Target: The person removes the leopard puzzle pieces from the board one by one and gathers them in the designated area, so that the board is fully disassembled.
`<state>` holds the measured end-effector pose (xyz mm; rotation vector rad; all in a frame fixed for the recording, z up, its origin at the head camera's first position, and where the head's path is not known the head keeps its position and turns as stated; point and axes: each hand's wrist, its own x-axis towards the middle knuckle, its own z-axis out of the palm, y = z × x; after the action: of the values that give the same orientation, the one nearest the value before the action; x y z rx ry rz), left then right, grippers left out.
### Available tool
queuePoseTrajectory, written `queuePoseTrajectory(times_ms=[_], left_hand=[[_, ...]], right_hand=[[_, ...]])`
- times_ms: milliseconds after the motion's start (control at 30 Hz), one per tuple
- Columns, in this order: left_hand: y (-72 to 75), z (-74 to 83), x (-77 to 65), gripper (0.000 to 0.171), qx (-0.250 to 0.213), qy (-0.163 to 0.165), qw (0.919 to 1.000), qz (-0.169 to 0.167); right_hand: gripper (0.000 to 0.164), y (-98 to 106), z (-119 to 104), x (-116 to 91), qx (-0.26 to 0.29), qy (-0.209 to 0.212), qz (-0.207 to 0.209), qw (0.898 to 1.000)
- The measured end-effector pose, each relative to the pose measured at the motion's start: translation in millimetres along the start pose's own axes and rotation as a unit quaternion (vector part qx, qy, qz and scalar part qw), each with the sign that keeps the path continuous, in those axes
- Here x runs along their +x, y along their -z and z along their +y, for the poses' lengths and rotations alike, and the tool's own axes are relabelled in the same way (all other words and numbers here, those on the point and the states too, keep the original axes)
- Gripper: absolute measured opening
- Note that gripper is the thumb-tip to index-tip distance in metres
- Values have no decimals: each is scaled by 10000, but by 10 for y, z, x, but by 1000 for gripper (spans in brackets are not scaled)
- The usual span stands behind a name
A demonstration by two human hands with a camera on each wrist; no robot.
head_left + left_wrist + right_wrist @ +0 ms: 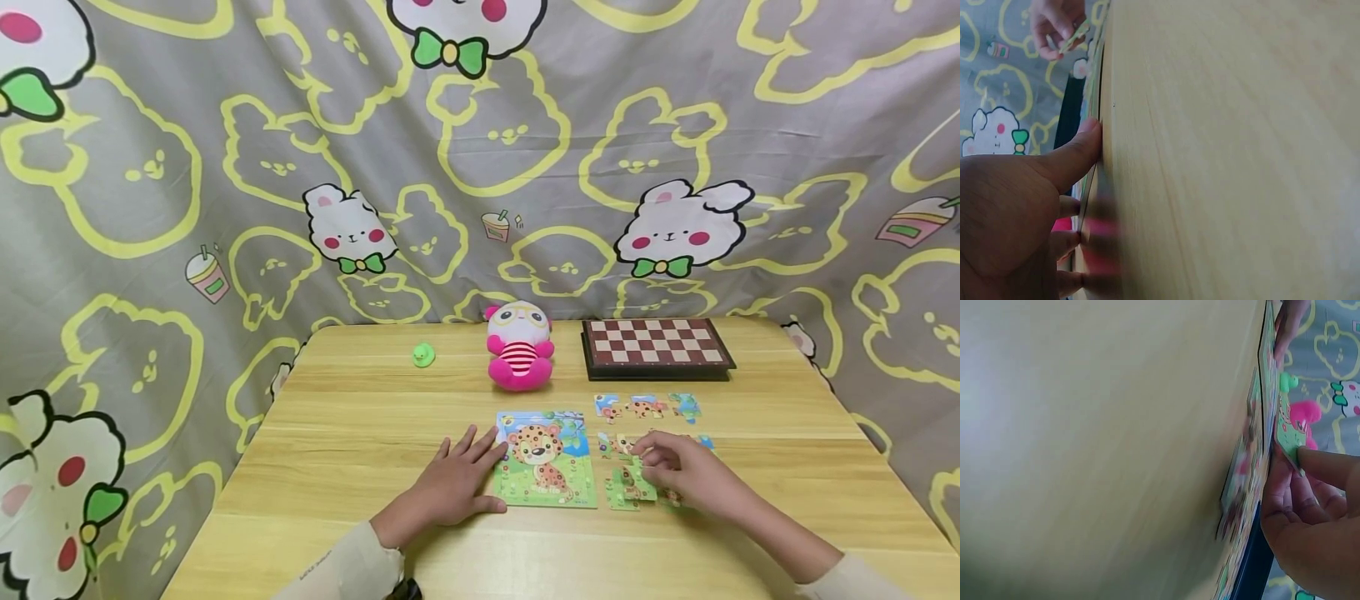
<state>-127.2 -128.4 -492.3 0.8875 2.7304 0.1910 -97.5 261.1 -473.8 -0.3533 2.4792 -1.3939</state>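
My left hand (459, 481) lies on the table with fingers spread, its fingertips and thumb at the left edge of a square leopard puzzle (545, 460). The puzzle picture shows a spotted cub on grass under a blue sky. To its right, my right hand (686, 468) pinches a green puzzle piece (1290, 434) between thumb and fingers, raised over the table. Beneath and around that hand lie several loose puzzle pieces (647, 407), partly hidden by it. In the left wrist view, my left thumb (1079, 150) rests along the puzzle's edge.
A pink and white panda plush (520, 348) sits behind the puzzle. Left of it is a small green rubber duck (423, 355). A brown and cream chessboard (656, 342) lies at the back right. A patterned grey curtain (540, 183) hangs behind the wooden table (337, 450).
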Motion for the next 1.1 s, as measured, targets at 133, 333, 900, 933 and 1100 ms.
queuePoseTrajectory(times_ms=[133, 333, 900, 933, 1100], left_hand=[[3, 3, -7, 90, -10, -5, 10000, 3], [15, 12, -21, 89, -38, -47, 10000, 40], [-1, 12, -7, 89, 65, 7, 10000, 23], [-1, 12, -7, 89, 64, 5, 10000, 25], [-6, 6, -6, 89, 45, -3, 10000, 37]], right_hand=[[28, 93, 69, -85, -21, -130, 46, 9999], [30, 214, 169, -199, -22, -305, 225, 9993], [30, 479, 445, -504, -521, -284, 598, 9964], [30, 490, 458, -512, -548, -316, 613, 9961], [29, 520, 512, -528, -739, -424, 704, 9939]])
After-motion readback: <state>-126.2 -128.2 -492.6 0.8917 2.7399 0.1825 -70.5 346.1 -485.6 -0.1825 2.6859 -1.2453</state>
